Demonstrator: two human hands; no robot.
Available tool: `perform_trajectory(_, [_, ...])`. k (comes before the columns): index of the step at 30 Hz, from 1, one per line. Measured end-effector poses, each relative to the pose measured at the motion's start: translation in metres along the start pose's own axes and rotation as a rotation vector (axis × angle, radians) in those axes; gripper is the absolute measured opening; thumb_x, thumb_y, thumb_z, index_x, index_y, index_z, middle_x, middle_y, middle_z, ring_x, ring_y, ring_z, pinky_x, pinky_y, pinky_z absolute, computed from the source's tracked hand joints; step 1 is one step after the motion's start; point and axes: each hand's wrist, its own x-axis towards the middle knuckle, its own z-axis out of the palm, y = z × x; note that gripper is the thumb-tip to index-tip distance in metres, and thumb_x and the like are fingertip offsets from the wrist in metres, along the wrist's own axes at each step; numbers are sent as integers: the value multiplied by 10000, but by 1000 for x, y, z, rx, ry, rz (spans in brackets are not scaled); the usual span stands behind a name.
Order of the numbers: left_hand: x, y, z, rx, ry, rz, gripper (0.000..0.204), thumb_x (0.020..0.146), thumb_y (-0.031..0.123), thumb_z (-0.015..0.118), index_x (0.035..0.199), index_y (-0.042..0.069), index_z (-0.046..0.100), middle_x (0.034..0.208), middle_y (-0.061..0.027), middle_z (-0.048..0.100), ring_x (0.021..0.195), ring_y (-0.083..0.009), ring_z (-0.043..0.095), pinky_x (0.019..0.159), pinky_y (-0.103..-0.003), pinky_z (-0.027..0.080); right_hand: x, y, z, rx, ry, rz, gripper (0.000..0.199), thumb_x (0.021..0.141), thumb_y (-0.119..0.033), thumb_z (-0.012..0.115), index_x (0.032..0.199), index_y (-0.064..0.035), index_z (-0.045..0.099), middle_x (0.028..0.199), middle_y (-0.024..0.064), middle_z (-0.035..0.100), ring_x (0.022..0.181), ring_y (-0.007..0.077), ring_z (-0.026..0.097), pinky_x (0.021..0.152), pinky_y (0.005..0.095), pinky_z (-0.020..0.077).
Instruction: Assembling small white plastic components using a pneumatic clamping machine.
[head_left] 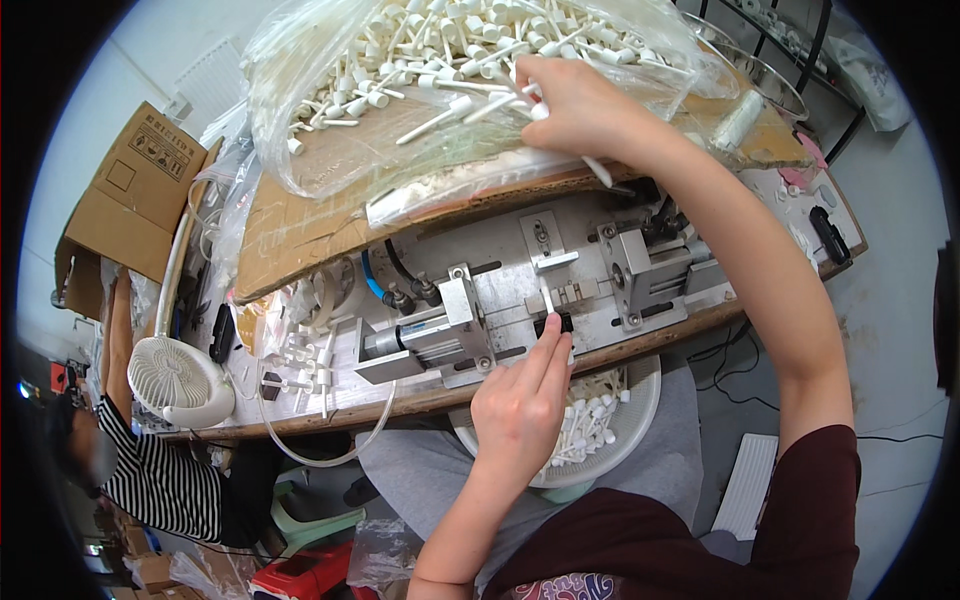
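My left hand [518, 400] reaches over the table edge with its fingers straight and close together. Its fingertips meet the near end of a white plastic stick piece [547, 292], which lies in a small metal holder [572, 296] between two air cylinders. A black block [565, 323] sits just under those fingertips. Up on the cardboard, my right hand [580, 105] is closed around a few white stick pieces with cylindrical heads; one stick [598, 172] pokes out below the palm. Beyond it spreads a large heap of similar pieces [450, 40] on clear plastic film.
A metal clamp unit stands at left [465, 320] and another at right [640, 275]. The cardboard sheet [300, 235] overhangs the machine. Below the table edge, a white basket [652, 400] holds more pieces. A white fan [180, 380] and a person in a striped shirt [165, 485] are at left.
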Motion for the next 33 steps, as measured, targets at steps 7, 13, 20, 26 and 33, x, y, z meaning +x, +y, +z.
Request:
perform_trajectory(7, [11,-2,-2,12,-28,-6,287,746,107,803,1023,60,744,1179,-41,723,605,-179,629,574,-280,493,-5,30,-5,208,262,-18,379,697,-212,766,994,-73,574,776,87,594,699,191,585,626,335,456])
perform_trajectory(13, [8,-4,0,-19,-14,-28,289,745,117,807,1022,66,743,1179,-29,724,568,-178,610,560,-274,493,-51,3,-36,829,73,189,324,717,-174,810,917,-28,601,719,35,600,592,109,557,528,265,419])
perform_trajectory(20, [10,0,-14,-224,-9,-106,332,724,123,857,1019,49,722,1054,-47,726,565,-130,589,546,-249,489,-136,-34,-21,1306,-66,375,357,726,-106,881,811,-94,534,688,-27,581,510,20,493,442,175,371])
perform_trajectory(26, [10,10,-24,-435,200,-4,410,661,73,898,1011,38,687,935,-96,721,696,-161,622,601,-259,516,-187,-51,16,1562,-277,620,394,716,18,845,820,-119,490,753,-5,612,556,25,518,456,174,349])
perform_trajectory(33, [14,6,-34,-516,-13,90,289,684,108,845,955,84,749,932,-37,726,713,-169,607,634,-280,467,-218,-47,44,1700,-454,578,414,686,-59,892,817,-125,505,699,-68,548,543,3,488,439,171,336])
